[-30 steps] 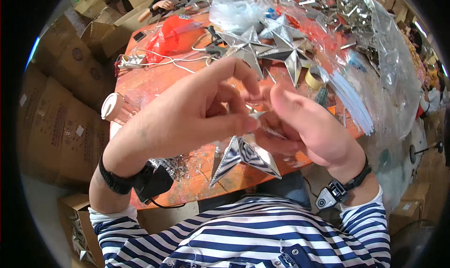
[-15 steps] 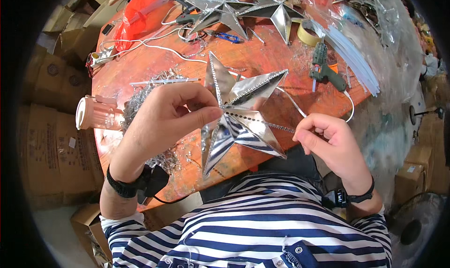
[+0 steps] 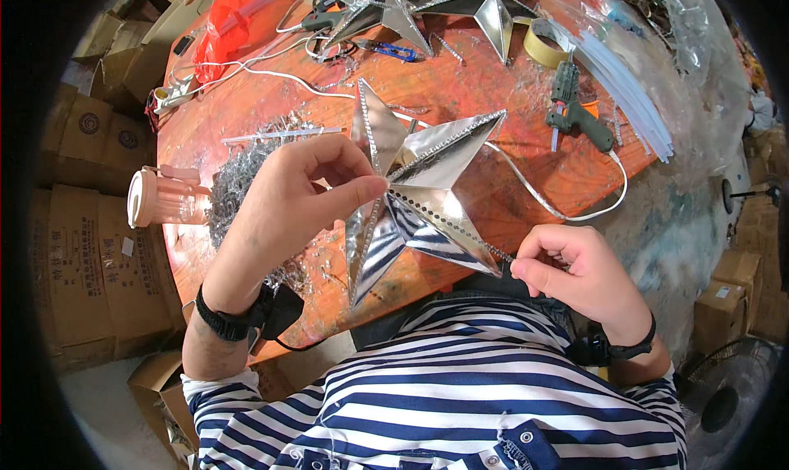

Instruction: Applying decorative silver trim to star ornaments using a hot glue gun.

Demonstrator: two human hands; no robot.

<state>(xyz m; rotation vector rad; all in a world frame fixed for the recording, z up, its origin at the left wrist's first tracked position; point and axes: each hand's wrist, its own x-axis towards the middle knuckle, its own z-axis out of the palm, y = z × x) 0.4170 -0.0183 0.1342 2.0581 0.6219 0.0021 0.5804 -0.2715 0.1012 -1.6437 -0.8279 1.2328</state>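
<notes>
**Silver star pinched in both hands above the tabletop**

Nearest you: striped shirt, black bands on both wrists. Your right hand (image 3: 579, 269) sits low, close to your chest, grip closed on the tip of the star's lower right arm, where a thin beaded trim strand (image 3: 448, 223) runs along the edge. Your left hand (image 3: 300, 195) is higher, thumb and forefinger closed on the silver star (image 3: 415, 199) near its centre, at the notch between two arms. The star hangs tilted over the near edge of the orange tabletop (image 3: 460, 84), not resting on it.

Just left of your left hand: a heap of silver tinsel scraps (image 3: 238, 182), then a pink tumbler (image 3: 164, 199) lying on its side at the tabletop edge.

Mid tabletop, right: a green glue gun (image 3: 579, 117), its white cable looping back toward you; white sticks (image 3: 625, 80) beside it; a tape roll (image 3: 544, 43) just beyond.

Far edge: two more finished stars (image 3: 427, 6), blue scissors (image 3: 390, 51), a red plastic bag (image 3: 226, 22). Cardboard boxes (image 3: 78, 223) are stacked on the floor to your left.
</notes>
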